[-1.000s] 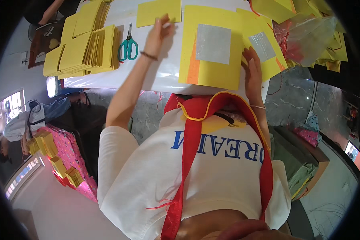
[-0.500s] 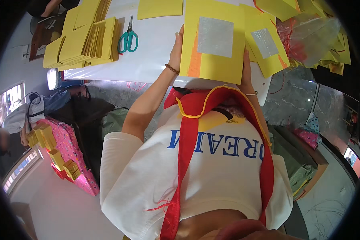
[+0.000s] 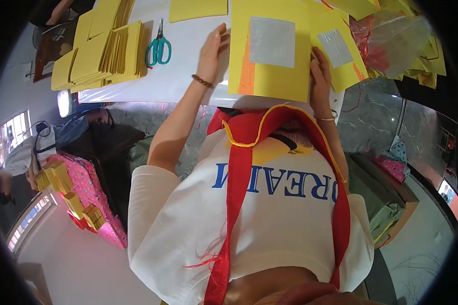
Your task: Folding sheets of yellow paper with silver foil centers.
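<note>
A yellow paper sheet or stack [image 3: 269, 84] bearing a silver square [image 3: 273, 41] and an orange strip lies at the table's near edge. My left hand [image 3: 211, 53] is open just left of it, fingers stretched forward, with a gap between hand and paper. Along the paper's right edge is my right hand [image 3: 320, 79], its fingers loosely bent and apart; whether they touch the edge I cannot tell. A second yellow sheet [image 3: 328, 25] with a silver patch lies slanted beside that hand. Teal-handled scissors [image 3: 159, 48] rest left of my left hand.
Folded yellow paper stacks [image 3: 99, 51] stand at the table's left. At the far right are a clear plastic bag [image 3: 392, 40] with red inside and more yellow paper. Another yellow sheet [image 3: 198, 9] lies at the far edge. A person sits at left by a pink cloth [image 3: 89, 195] holding yellow bundles.
My left hand has let go of the paper's left edge and moved left. My right hand's fingers have loosened at the right edge. The paper stays nearly in place.
</note>
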A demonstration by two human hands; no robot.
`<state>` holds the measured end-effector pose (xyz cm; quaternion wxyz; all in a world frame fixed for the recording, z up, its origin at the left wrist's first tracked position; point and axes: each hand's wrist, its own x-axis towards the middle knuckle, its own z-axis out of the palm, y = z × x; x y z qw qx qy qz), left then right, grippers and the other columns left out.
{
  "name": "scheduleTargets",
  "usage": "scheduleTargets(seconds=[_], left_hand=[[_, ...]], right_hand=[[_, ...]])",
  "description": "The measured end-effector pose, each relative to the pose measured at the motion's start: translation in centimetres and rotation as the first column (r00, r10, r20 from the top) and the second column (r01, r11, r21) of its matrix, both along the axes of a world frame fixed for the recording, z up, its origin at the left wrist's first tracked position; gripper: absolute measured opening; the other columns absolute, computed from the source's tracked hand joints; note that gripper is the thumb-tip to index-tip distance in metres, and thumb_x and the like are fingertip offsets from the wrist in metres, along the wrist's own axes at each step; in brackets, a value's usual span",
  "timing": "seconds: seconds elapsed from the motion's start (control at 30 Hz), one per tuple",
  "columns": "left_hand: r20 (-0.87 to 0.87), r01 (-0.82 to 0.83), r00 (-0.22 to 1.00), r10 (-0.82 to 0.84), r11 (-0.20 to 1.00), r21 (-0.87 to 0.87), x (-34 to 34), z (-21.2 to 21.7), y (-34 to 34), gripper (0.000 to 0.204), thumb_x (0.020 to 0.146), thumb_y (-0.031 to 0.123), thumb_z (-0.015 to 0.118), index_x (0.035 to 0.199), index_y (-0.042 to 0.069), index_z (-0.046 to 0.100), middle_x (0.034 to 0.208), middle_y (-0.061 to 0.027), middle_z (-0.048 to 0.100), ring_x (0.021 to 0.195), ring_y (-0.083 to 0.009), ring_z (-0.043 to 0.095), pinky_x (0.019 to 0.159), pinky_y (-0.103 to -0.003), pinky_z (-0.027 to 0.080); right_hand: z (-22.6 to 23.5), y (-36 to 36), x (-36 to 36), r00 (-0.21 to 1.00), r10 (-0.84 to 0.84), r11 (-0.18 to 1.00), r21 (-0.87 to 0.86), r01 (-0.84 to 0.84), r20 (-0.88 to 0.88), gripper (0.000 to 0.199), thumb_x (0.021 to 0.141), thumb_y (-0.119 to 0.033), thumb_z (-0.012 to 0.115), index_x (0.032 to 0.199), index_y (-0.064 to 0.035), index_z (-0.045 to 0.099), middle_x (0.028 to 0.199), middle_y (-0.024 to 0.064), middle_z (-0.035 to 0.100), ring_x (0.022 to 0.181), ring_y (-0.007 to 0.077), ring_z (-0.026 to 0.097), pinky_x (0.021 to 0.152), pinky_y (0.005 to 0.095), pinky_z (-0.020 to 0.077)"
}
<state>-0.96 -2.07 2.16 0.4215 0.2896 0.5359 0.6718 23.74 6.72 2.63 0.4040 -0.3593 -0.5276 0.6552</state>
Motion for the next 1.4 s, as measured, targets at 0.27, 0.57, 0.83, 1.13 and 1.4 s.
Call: scheduleTargets(seconds=[0.27,0.57,0.83,1.13,1.4], left_hand=[[-0.955,0.481,0.196,-0.222,0.870,-0.104,0.6,9.4,-4.6,0.030,0.081,0.018,0.064,0.108,0.006,0.059,0.100,-0.0053,0.060,0.092,-0.0193,0.055,0.080,-0.032,0.043],[-0.940,0.497,0.155,-0.303,0.846,-0.190,0.4,9.6,-4.8,0.017,0.080,0.015,0.062,0.094,0.004,0.063,0.083,-0.0089,0.059,0.077,-0.0262,0.055,0.068,-0.034,0.045],[-0.766,0.550,0.327,-0.553,0.771,-0.322,-1.1,9.3,-3.0,0.018,0.087,0.018,0.054,0.091,0.002,0.062,0.083,-0.0118,0.063,0.075,-0.0281,0.059,0.066,-0.034,0.047],[-0.545,0.590,0.455,-0.704,0.697,-0.407,-1.9,9.2,-2.0,0.017,0.084,0.014,0.059,0.087,-0.003,0.062,0.067,-0.0051,0.060,0.061,-0.0090,0.051,0.057,-0.025,0.043],[-0.456,0.578,0.549,-0.700,0.712,-0.398,-1.9,8.4,-2.0,0.016,0.083,0.013,0.058,0.087,-0.002,0.063,0.065,-0.0018,0.057,0.060,-0.0063,0.048,0.056,-0.023,0.041]], right_hand=[[5.3,-1.6,1.2,0.760,-0.041,0.684,0.573,-0.452,0.648,0.012,0.082,-0.022,0.061,0.089,-0.0143,0.068,0.106,-0.0003,0.064,0.126,0.0288,0.038,0.107,0.0471,0.0143],[3.1,-0.9,0.9,0.913,0.087,0.853,0.444,-0.275,0.399,0.014,0.085,-0.021,0.059,0.087,-0.0091,0.067,0.098,-0.0003,0.067,0.123,0.0286,0.040,0.105,0.0439,0.0222],[3.0,-0.6,1.0,0.943,0.208,0.950,0.174,-0.257,0.260,0.022,0.090,-0.018,0.051,0.084,-0.0031,0.065,0.100,0.0050,0.067,0.125,0.0276,0.037,0.104,0.0379,0.0264],[3.7,-0.7,0.8,0.945,0.228,0.935,0.219,-0.280,0.234,0.055,0.098,-0.035,0.024,0.084,0.0006,0.063,0.103,0.0143,0.064,0.126,0.0290,0.036,0.106,0.0391,0.0219],[2.4,-0.5,1.2,0.944,0.239,0.899,0.315,-0.303,0.226,0.054,0.097,-0.037,0.023,0.089,-0.0018,0.062,0.104,0.0135,0.064,0.125,0.0295,0.037,0.107,0.0402,0.0191]])
